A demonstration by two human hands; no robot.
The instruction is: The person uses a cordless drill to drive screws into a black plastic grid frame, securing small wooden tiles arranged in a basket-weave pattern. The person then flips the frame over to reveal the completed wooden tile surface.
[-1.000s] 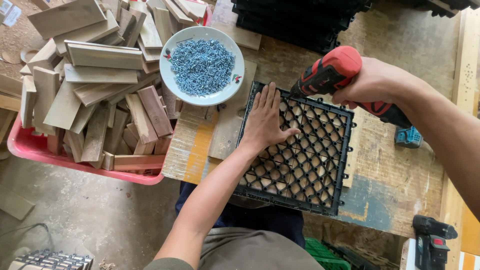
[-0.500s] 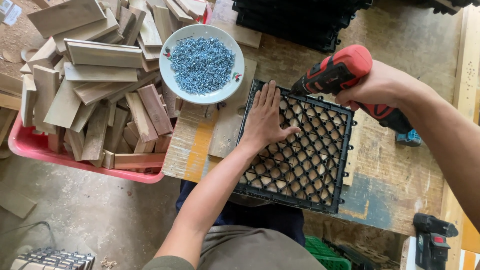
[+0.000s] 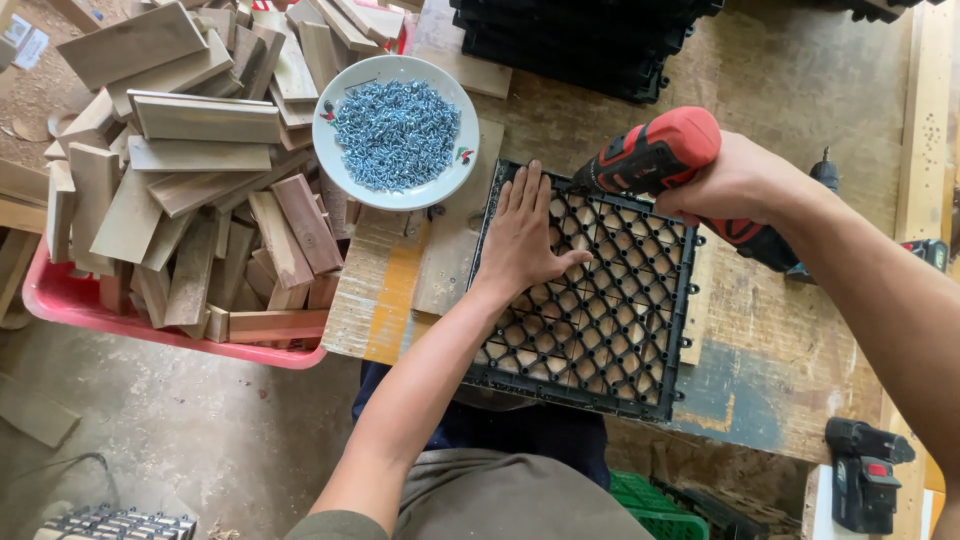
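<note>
Nearest, at the front edge of the worn workbench [image 3: 780,390], lies a square black plastic grid tile [image 3: 590,330] with wooden slats showing through its lattice; it looks light but stiff, a little springy in the mesh, and best gripped by its thicker outer rim rather than the thin webs. The left hand [image 3: 525,235] lies flat and open on the tile's upper left part, fingers spread, gripping nothing, only pressing. The right hand [image 3: 735,180] is closed round the handle of a red and black cordless drill [image 3: 670,165], its nose pointing down at the tile's far edge. Beyond the left hand stands a white bowl [image 3: 395,130] heaped with small silvery screws, slippery and easily spilled. Farther left a red tray [image 3: 150,325] holds loose wooden offcuts. At the back sits a stack of black tiles [image 3: 580,40]. No readable labels stand out.
</note>
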